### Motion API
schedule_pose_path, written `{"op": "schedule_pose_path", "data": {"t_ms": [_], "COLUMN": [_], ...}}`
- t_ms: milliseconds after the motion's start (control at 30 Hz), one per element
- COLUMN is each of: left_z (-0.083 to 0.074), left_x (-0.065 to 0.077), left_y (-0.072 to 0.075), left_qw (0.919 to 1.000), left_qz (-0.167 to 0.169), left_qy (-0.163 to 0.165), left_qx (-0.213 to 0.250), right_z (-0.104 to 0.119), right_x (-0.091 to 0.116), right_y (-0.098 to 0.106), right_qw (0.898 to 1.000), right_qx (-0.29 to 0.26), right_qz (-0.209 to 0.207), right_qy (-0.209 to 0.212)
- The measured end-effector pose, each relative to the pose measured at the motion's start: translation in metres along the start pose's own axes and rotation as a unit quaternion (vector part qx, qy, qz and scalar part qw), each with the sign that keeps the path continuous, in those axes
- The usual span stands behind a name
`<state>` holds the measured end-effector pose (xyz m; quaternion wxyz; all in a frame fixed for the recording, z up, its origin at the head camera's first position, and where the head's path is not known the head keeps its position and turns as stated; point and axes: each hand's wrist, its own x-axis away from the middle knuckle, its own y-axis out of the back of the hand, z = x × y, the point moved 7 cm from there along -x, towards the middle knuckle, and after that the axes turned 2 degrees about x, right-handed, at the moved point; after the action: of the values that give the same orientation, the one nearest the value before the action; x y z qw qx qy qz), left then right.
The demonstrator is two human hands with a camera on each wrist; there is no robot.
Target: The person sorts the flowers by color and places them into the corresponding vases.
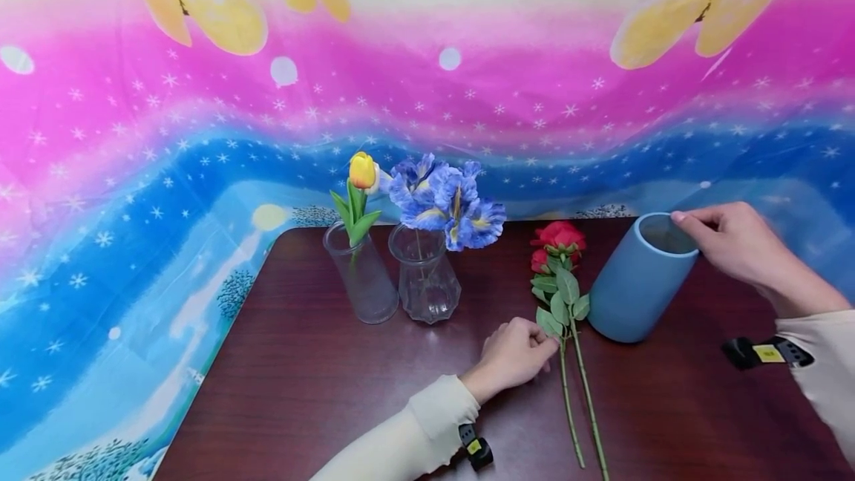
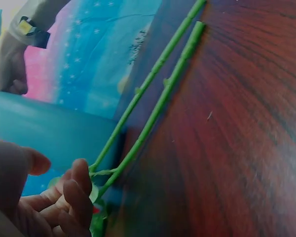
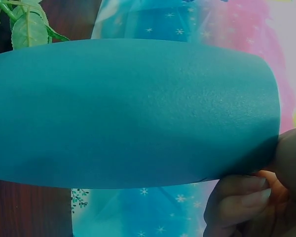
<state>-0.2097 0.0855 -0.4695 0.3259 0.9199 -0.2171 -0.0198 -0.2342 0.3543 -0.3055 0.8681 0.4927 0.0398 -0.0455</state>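
Note:
A tall blue vase (image 1: 634, 288) stands on the right of the table, its mouth facing up. My right hand (image 1: 741, 247) pinches its rim at the right side; the right wrist view shows the fingers curled against the wall of the vase (image 3: 138, 113). Left of the vase lie red roses (image 1: 559, 240), their green stems (image 1: 582, 377) pointing toward me. Beside the stems, just below the leaves, is my left hand (image 1: 517, 355). In the left wrist view its thumb and loosely bent fingers (image 2: 79, 190) stand apart, fingertips right at the stems (image 2: 143, 123).
A clear glass vase (image 1: 367, 284) with a yellow-orange tulip (image 1: 362, 171) stands at the back left. Next to it, a wider glass vase (image 1: 427, 292) holds blue irises (image 1: 447, 203). Behind the dark wooden table (image 1: 300, 392) hangs a colourful printed cloth (image 1: 401, 95).

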Motion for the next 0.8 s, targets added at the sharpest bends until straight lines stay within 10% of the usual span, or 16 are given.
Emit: {"op": "schedule_pose_path", "data": {"t_ms": [500, 800], "left_z": [-0.008, -0.002], "left_x": [-0.014, -0.019], "left_y": [-0.032, -0.033], "left_qw": [0.9741, 0.9794], "left_qz": [0.035, 0.021], "left_qy": [0.024, 0.035], "left_qx": [-0.222, -0.198], "right_z": [-0.003, -0.004], "right_x": [0.002, 0.001], "right_y": [-0.001, -0.002], "right_qw": [0.999, 0.999], "right_qx": [-0.025, -0.038], "right_qz": [0.009, 0.018], "right_qy": [-0.020, -0.024]}}
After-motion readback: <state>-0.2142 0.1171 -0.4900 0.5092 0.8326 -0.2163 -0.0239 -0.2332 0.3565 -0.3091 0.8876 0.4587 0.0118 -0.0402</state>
